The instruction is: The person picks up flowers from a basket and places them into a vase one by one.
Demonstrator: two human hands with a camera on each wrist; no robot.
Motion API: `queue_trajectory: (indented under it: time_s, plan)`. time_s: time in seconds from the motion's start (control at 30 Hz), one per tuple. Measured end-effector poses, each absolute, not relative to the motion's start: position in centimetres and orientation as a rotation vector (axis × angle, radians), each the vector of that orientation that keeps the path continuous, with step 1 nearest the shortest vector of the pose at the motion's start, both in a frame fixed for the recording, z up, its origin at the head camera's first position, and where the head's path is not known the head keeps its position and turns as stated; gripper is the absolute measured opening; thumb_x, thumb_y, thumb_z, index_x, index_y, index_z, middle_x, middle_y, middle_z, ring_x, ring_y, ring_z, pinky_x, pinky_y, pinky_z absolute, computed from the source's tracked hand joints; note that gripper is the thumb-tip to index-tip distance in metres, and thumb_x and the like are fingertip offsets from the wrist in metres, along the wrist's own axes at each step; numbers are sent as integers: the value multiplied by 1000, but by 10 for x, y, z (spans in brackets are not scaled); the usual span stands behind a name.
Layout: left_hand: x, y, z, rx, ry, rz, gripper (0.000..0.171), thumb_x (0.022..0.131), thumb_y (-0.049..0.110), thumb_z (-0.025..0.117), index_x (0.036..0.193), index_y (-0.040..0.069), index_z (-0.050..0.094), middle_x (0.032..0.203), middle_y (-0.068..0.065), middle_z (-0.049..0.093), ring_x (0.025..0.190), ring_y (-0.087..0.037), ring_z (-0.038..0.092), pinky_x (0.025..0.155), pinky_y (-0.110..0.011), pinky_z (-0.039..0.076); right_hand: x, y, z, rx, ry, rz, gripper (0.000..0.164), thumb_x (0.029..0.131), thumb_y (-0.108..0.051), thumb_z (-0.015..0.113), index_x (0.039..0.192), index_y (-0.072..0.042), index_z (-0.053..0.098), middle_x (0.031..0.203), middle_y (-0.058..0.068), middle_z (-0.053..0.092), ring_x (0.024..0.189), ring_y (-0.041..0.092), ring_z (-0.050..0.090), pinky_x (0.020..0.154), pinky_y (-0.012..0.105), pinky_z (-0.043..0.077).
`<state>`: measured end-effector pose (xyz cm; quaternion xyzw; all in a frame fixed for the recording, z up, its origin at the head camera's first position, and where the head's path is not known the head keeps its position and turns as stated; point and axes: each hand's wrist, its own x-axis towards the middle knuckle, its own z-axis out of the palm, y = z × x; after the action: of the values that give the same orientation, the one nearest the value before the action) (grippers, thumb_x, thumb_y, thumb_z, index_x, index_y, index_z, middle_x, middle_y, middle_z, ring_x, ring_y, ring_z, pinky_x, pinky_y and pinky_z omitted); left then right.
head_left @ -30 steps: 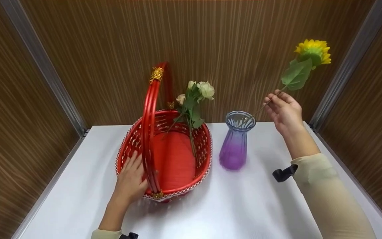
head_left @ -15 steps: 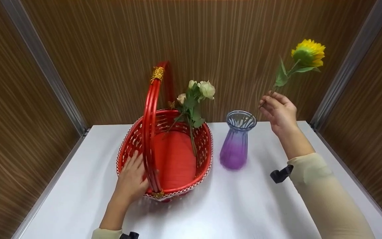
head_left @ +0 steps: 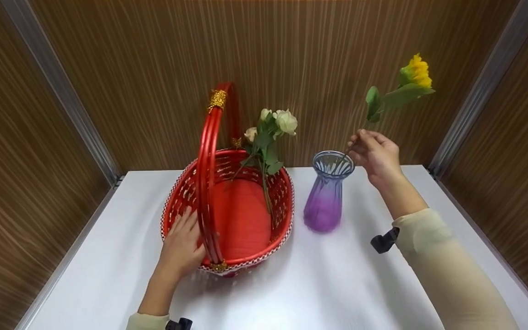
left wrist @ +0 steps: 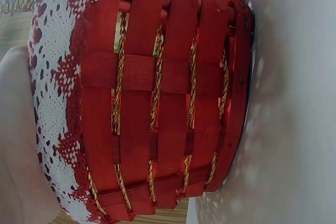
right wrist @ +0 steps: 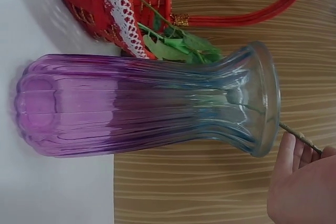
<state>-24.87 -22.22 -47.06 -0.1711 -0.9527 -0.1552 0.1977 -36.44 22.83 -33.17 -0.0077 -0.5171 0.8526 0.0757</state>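
My right hand (head_left: pixel 376 156) pinches the thin stem of a sunflower (head_left: pixel 416 73) with green leaves. The stem's lower end reaches down inside the mouth of a glass vase (head_left: pixel 323 206), blue-clear above and purple below. In the right wrist view the stem (right wrist: pixel 302 138) slants past the vase rim (right wrist: pixel 270 98), and my fingers are just outside it. My left hand (head_left: pixel 181 250) rests over the front left rim of a red woven basket (head_left: pixel 289 229), its straight fingers inside. The left wrist view has the basket's side (left wrist: pixel 173 77) close up, the hand's edge at the lace rim.
White roses (head_left: pixel 284 121) with green leaves lean against the basket's back right wall. The tall red handle (head_left: pixel 206 183) arches over the basket, beside my left hand. Wood-patterned panels (head_left: pixel 319 55) enclose the white table (head_left: pixel 264 307) behind and on both sides.
My right hand has moved left, closer to the vase, and the sunflower has turned and become more upright with its head shifted left. My left hand stays on the basket.
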Motion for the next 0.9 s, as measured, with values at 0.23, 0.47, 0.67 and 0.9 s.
queue_trajectory:
  time_s: [0.23,0.47,0.67,0.9]
  plan:
    - [-249,-221,-470,-481,-2686,-421,65,90,28,52,147,-2,46,151,-21,46,147,-41,30,120,-54,25,-365,224,-335,-21,-1632,2533,27,93,-14,69,113,2,58,91,8,70,84,19,70,73,30,62]
    - [-247,-222,-471,-478,-2693,-448,65,88,26,53,147,-1,45,152,-20,45,148,-38,28,120,-54,25,-366,217,-336,18,-1945,2288,30,94,-16,67,114,4,59,94,7,70,87,18,72,77,28,61]
    - [-247,-222,-472,-488,-2654,-446,64,88,27,52,146,1,48,150,-19,48,148,-38,30,120,-54,25,-363,212,-326,15,-2251,2029,38,95,-20,66,121,8,62,102,13,70,87,16,74,78,28,60]
    - [-248,-222,-471,-488,-2661,-450,64,90,29,51,148,3,46,152,-17,46,149,-37,28,121,-54,24,-363,208,-320,54,-2430,1819,35,95,-18,67,117,9,67,100,15,72,80,17,74,74,28,61]
